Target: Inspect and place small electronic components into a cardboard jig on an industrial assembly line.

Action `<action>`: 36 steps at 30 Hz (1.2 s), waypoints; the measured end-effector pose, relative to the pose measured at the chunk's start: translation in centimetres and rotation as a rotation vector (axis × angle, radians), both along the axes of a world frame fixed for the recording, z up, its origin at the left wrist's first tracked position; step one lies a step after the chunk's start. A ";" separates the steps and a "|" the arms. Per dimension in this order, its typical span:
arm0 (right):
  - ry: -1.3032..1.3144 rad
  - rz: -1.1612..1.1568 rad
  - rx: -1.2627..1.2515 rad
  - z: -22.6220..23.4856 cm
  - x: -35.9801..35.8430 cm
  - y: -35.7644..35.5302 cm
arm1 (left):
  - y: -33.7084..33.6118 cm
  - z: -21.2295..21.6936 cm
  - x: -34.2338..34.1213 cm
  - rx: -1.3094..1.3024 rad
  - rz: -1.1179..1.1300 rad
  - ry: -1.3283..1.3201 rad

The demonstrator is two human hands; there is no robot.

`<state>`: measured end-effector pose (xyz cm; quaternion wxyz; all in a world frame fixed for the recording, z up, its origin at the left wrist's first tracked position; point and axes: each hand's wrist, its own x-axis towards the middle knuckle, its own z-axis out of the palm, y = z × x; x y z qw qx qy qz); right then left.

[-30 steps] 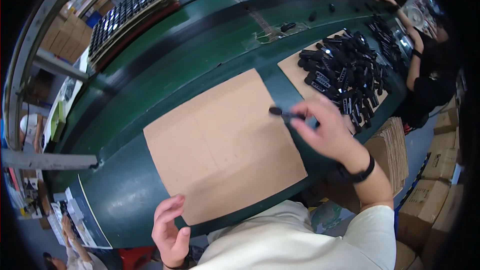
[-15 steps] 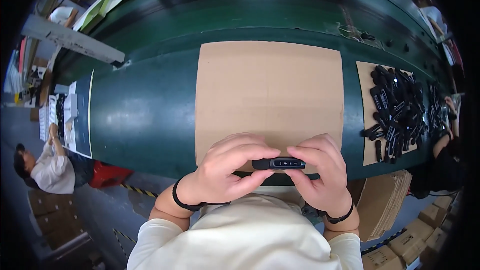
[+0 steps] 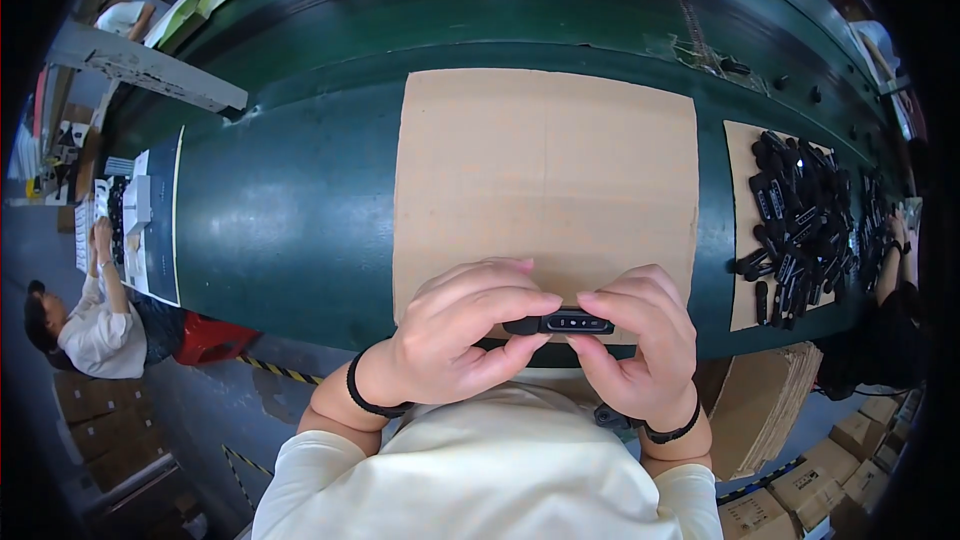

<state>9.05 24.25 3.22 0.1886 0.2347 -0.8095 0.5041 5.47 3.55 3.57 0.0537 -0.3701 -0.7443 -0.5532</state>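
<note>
A small black handheld device [image 3: 577, 323] lies level between my hands at the near edge of the cardboard sheet. It is long, with a rounded dark end on the left and a glossy panel of small pale marks facing up. My left hand [image 3: 455, 325] pinches the rounded left end between thumb and fingers. At the other end, my right hand [image 3: 640, 330] grips the device the same way. Their fingertips hide parts of both ends. The cardboard sheet [image 3: 545, 170] lies flat on the green bench, beyond my fingers.
A heap of similar black devices [image 3: 795, 225] covers a second cardboard piece on the right. Beyond it, a co-worker's arm [image 3: 890, 270] reaches in. Another person [image 3: 90, 325] works at the far left. A grey metal bar [image 3: 150, 70] juts over the green bench [image 3: 290, 210].
The view has shifted slightly. My hands still hold the device between them in nearly the same pose. The co-worker's arm at the right has moved.
</note>
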 end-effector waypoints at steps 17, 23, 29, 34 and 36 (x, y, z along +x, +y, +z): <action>-0.104 0.031 -0.199 -0.4 0.0 0.3 | 0.7 0.2 0.3 0.029 0.041 -0.001; -0.062 0.053 -0.168 0.5 -0.1 0.2 | 0.9 0.2 0.1 -0.063 -0.003 0.018; -0.026 0.025 -0.041 0.7 0.2 -0.1 | 0.6 0.1 -0.7 -0.104 -0.024 0.106; -0.188 0.346 -0.172 1.9 -1.8 1.2 | -0.3 1.1 -1.0 -0.119 -0.028 0.137; -0.475 0.359 -0.323 2.8 -2.2 0.6 | -1.0 1.7 -1.2 -0.108 -0.069 0.191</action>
